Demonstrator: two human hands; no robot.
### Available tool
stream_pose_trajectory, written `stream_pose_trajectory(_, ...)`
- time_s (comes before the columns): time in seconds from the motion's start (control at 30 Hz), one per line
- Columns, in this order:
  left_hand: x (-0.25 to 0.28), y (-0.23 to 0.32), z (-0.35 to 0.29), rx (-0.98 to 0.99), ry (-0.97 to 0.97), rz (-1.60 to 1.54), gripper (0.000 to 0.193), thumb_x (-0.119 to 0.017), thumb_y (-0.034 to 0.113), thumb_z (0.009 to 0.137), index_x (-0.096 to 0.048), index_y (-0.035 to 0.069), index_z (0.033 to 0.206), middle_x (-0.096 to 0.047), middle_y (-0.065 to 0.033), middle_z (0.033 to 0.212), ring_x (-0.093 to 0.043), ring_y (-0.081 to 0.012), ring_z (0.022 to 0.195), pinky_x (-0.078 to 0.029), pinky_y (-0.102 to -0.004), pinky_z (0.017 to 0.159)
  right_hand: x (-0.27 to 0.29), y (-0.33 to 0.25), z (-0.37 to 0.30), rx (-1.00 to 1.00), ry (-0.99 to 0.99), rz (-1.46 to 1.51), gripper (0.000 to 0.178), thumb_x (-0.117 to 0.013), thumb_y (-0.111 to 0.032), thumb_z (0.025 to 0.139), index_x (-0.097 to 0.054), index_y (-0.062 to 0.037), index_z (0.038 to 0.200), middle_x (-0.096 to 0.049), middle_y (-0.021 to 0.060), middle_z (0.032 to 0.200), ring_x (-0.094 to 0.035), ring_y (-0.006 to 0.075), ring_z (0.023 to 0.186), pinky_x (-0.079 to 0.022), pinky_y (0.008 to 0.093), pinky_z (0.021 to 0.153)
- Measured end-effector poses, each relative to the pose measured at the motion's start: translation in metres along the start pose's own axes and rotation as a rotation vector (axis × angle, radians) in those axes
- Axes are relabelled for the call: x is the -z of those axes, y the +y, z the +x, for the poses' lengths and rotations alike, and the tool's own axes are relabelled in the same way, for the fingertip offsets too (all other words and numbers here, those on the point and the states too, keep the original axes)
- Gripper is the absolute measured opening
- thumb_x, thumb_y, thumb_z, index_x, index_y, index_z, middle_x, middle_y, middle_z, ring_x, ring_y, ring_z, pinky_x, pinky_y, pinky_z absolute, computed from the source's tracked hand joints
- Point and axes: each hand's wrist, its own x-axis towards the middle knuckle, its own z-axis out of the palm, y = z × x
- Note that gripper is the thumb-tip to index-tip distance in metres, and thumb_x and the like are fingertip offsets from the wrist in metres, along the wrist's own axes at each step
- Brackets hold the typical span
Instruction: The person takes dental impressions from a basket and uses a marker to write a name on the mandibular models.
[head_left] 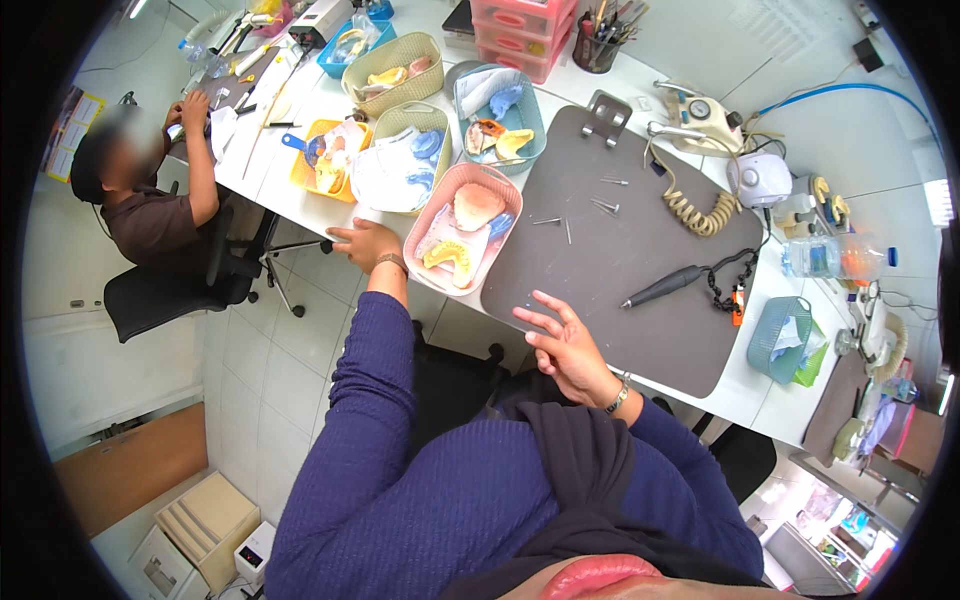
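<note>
My left hand [366, 243] lies at the table's front edge, fingers apart and holding nothing, just left of a pink basket [427, 213]. Inside that basket are a yellow horseshoe-shaped dental cast [450, 257], a pinkish dental cast [478, 204] and something blue. My right hand [566, 350] hovers empty by the front edge of a dark grey mat [570, 230], its fingers spread. Several small metal burs [604, 207] lie scattered on the mat. To their right rests a black rotary handpiece [664, 287] with its cord running off to the right.
Baskets holding casts stand at the back left: a blue-green one [540, 125], a green one [447, 120] and a small orange one [300, 178]. A coiled hose [700, 220] hangs at the mat's back right. On the far left, a seated co-worker [150, 210] handles something small.
</note>
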Motion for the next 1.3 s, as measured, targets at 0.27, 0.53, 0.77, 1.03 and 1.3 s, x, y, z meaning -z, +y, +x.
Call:
stream_pose_trajectory(0.27,-0.006,-0.002,0.000,-0.022,0.044,0.004,0.060,-0.036,0.031,0.094,-0.015,0.004,0.144,-0.035,-0.0242,0.133,-0.057,-0.0407,0.103,-0.055,-0.0488,0.074,0.012,-0.009,-0.034,0.074,0.198,0.003,0.056,-0.061,0.009,0.080,-0.043,-0.0085,0.129,-0.046,0.0122,0.126,-0.058,0.0123,0.085,-0.051,0.0239,0.071)
stream_pose_trajectory(0.53,-0.006,-0.003,0.001,-0.008,0.040,-0.007,0.059,-0.038,0.032,0.094,-0.019,0.004,0.143,-0.037,-0.0233,0.131,-0.058,-0.0403,0.102,-0.054,-0.0490,0.074,0.028,-0.024,-0.051,0.277,0.224,-0.046,0.052,-0.061,0.008,0.080,-0.044,-0.0040,0.127,-0.047,0.0124,0.122,-0.057,0.0120,0.084,-0.049,0.0254,0.083)
stream_pose_trajectory(0.77,0.004,0.002,-0.001,-0.005,0.012,-0.030,0.060,-0.037,0.033,0.095,-0.018,0.004,0.143,-0.037,-0.0231,0.130,-0.058,-0.0401,0.102,-0.054,-0.0478,0.076,0.042,-0.046,-0.065,0.222,0.215,-0.129,0.038,-0.058,0.000,0.085,-0.049,-0.0032,0.121,-0.048,0.0111,0.120,-0.055,0.0149,0.097,-0.046,0.0310,0.090)
stream_pose_trajectory(1.03,0.006,0.006,-0.004,0.027,0.004,0.012,0.059,-0.037,0.033,0.095,-0.017,0.005,0.144,-0.039,-0.0226,0.128,-0.060,-0.0389,0.100,-0.055,-0.0474,0.075,0.036,-0.056,-0.051,0.070,-0.070,-0.556,0.034,-0.061,-0.008,0.087,-0.051,-0.0040,0.120,-0.053,0.0055,0.118,-0.057,0.0143,0.099,-0.045,0.0293,0.090)
stream_pose_trajectory(1.3,-0.005,-0.007,0.008,-0.002,0.035,-0.033,0.060,-0.039,0.034,0.096,-0.018,0.006,0.144,-0.037,-0.0257,0.132,-0.056,-0.0428,0.105,-0.052,-0.0485,0.081,0.024,-0.044,-0.021,-0.061,-0.571,-0.829,0.046,-0.065,-0.014,0.086,-0.050,-0.0116,0.130,-0.050,0.0048,0.123,-0.054,0.0174,0.108,-0.041,0.0332,0.096)
